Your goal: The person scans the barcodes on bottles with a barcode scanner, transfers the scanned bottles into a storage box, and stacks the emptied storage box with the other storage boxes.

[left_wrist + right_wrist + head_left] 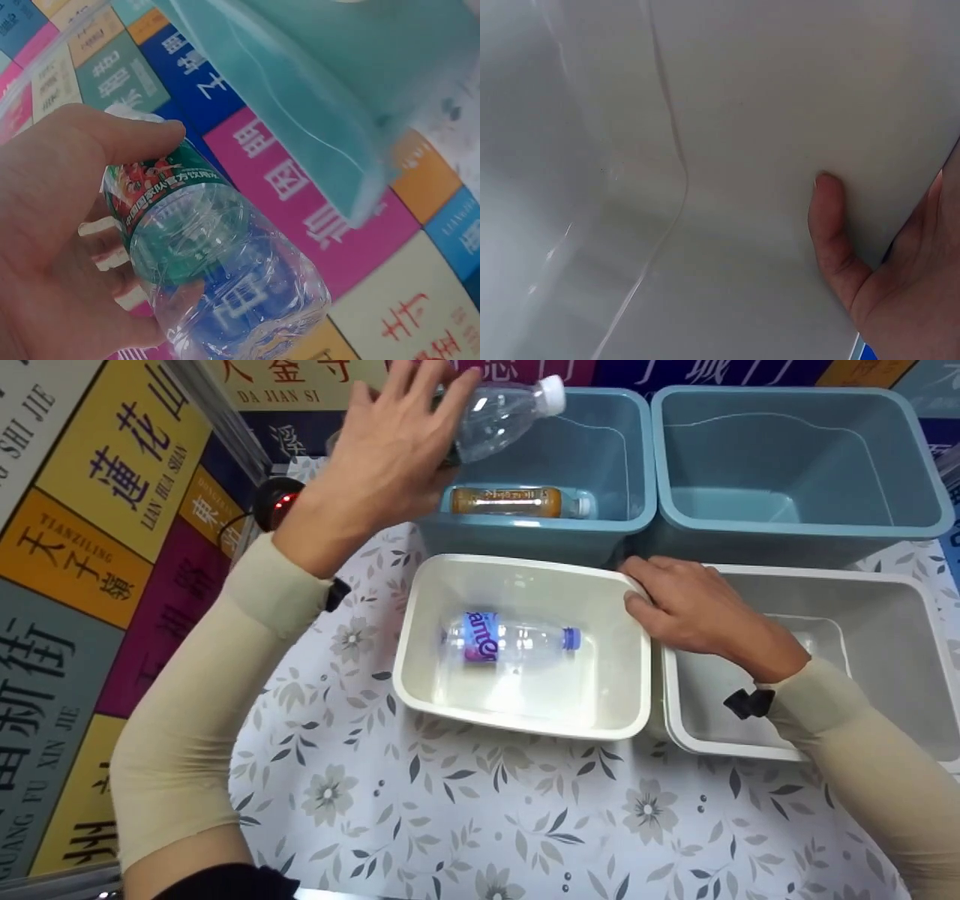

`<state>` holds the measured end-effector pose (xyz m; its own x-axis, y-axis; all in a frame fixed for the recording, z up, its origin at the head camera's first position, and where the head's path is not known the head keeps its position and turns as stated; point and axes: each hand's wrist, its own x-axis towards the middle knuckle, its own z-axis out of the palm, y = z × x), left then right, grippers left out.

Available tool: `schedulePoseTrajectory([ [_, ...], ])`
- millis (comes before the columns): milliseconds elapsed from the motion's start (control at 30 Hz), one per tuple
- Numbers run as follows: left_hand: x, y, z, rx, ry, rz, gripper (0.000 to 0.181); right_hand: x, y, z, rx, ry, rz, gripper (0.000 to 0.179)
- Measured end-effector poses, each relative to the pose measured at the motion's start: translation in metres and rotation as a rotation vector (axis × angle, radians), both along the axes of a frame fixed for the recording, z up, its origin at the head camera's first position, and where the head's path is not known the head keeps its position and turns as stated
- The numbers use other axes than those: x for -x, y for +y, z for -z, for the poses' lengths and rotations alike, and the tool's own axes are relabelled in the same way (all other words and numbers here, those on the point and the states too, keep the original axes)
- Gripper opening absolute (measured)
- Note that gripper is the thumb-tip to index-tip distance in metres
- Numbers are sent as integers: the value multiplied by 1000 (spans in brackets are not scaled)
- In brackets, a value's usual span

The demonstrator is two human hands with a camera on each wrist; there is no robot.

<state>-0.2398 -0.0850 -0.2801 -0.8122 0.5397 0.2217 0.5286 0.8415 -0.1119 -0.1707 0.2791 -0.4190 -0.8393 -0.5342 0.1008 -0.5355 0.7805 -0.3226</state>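
My left hand (397, 450) grips a clear plastic bottle (499, 420) over the left blue bin (637, 457). The white cap points to the right. In the left wrist view, thumb and fingers curl round the bottle's (225, 270) green and red label. Inside that blue bin lies a bottle of orange-brown drink (506, 502). My right hand (690, 604) holds the far right corner of the left white bin (401, 652), its thumb (829, 225) against the inner wall in the right wrist view. A clear bottle with a purple label (480, 637) lies on this bin's floor.
To the right stand a second blue bin (802, 536) at the back and another white bin (926, 660) in front. A flowered cloth (450, 810) covers the table. A dark device with red lights (277, 502) sits at the left, by the lettered wall panels (142, 472).
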Motion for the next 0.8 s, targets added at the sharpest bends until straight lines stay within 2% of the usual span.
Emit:
schedulePoseTrajectory([
  [333, 14, 46, -17, 59, -96, 72, 86, 1, 0, 0, 9, -16, -3, 22],
  [567, 24, 73, -15, 106, -125, 112, 83, 1, 0, 0, 11, -4, -9, 19],
  [800, 28, 84, -12, 120, -128, 131, 82, 1, 1, 0, 11, 2, -11, 21],
])
